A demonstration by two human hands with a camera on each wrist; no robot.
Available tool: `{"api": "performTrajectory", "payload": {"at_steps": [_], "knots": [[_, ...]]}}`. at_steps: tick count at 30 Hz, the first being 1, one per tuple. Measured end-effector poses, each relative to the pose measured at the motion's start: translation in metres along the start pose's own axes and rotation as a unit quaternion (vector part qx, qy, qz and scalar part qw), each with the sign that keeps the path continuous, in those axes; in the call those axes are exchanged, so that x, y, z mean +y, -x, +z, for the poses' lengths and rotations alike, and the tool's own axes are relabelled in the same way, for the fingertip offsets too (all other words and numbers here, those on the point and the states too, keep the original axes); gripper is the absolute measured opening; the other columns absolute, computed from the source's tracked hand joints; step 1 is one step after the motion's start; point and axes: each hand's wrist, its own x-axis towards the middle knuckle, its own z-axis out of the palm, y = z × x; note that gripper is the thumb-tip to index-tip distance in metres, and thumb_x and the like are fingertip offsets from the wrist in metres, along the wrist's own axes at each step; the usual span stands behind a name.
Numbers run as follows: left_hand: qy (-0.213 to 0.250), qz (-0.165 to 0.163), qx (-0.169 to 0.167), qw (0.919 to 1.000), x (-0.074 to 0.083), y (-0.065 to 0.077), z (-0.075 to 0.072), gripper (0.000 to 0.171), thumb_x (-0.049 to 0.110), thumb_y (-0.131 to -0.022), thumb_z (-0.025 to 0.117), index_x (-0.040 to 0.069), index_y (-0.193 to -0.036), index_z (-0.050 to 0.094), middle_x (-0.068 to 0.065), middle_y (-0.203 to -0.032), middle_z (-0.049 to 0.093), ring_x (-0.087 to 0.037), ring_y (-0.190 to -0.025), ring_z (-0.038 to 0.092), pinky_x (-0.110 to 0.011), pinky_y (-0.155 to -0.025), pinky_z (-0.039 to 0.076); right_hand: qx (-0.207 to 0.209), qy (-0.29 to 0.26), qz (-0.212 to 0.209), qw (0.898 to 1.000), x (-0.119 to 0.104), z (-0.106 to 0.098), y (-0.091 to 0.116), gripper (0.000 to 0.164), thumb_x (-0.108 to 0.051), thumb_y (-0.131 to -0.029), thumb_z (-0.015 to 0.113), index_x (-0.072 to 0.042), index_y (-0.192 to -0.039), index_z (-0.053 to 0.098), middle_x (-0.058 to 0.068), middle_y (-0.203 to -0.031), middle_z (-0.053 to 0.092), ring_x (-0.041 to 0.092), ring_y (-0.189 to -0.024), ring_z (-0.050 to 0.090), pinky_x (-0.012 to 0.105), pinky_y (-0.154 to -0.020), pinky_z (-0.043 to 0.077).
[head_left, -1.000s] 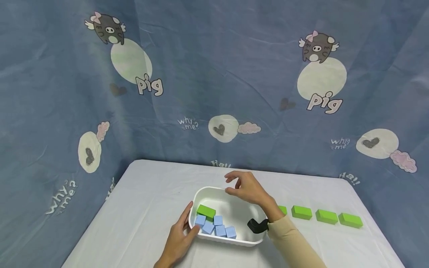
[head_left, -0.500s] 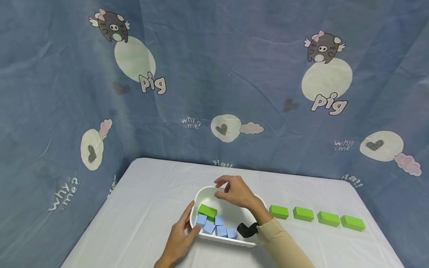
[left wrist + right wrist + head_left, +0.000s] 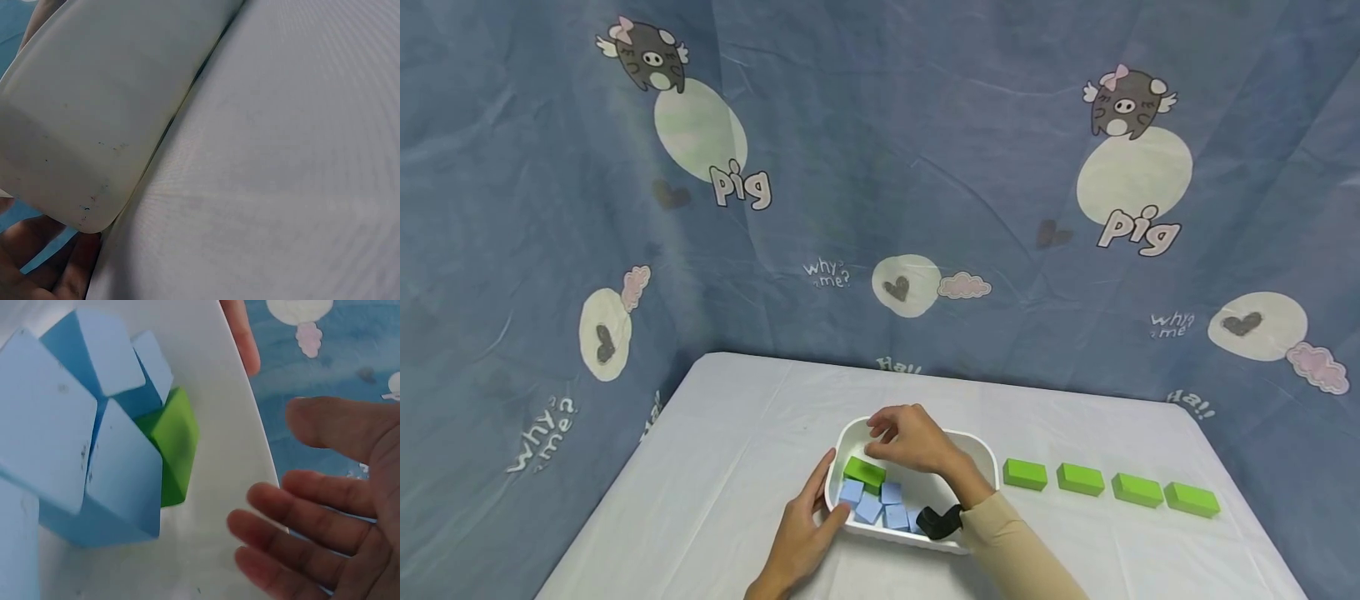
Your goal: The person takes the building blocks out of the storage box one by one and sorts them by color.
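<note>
A white plastic bin stands on the table, with several light blue cubes and a green block gathered at its left end. My left hand grips the bin's left front corner, thumb at the rim and fingers along the side. In the left wrist view, fingertips show beside the bin's corner. My right hand hovers over the bin's back left part, fingers loosely bent and holding nothing. The right wrist view shows its thumb and fingers spread apart, close to the green block.
Several green blocks lie spaced in a row on the white tablecloth, right of the bin. A blue curtain printed with pigs hangs behind the table. A black wrist strap overlaps the bin's front right area.
My right hand has moved left and slightly down, toward the green block in the bin. The leftmost green block of the row has come into full view. My left hand stays on the bin.
</note>
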Motion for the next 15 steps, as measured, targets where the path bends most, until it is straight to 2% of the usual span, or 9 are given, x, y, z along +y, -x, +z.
{"api": "performTrajectory", "payload": {"at_steps": [6, 15], "knots": [[0.007, -0.001, -0.003, 1.0000, 0.001, 0.000, 0.000, 0.075, 0.003, -0.092, 0.072, 0.007, -0.158, 0.037, -0.018, -0.140, 0.060, -0.030, -0.123, 0.061, -0.036, -0.104, 0.049, -0.045, -0.003, 0.009, 0.999, 0.001, 0.007, -0.004, 0.041, -0.026, -0.084, 0.084, -0.001, -0.115, 0.074, 0.006, -0.100, 0.076, 0.011, -0.086, 0.071, 0.023, -0.077, 0.058], [0.005, -0.002, -0.006, 1.0000, 0.003, -0.001, 0.000, 0.074, 0.006, -0.093, 0.072, 0.007, -0.158, 0.036, -0.019, -0.143, 0.057, -0.030, -0.124, 0.060, -0.039, -0.103, 0.050, -0.061, 0.002, 0.014, 0.998, 0.002, 0.016, -0.009, 0.041, -0.024, -0.081, 0.088, -0.001, -0.112, 0.074, 0.004, -0.097, 0.076, 0.007, -0.083, 0.070, 0.019, -0.074, 0.056]]}}
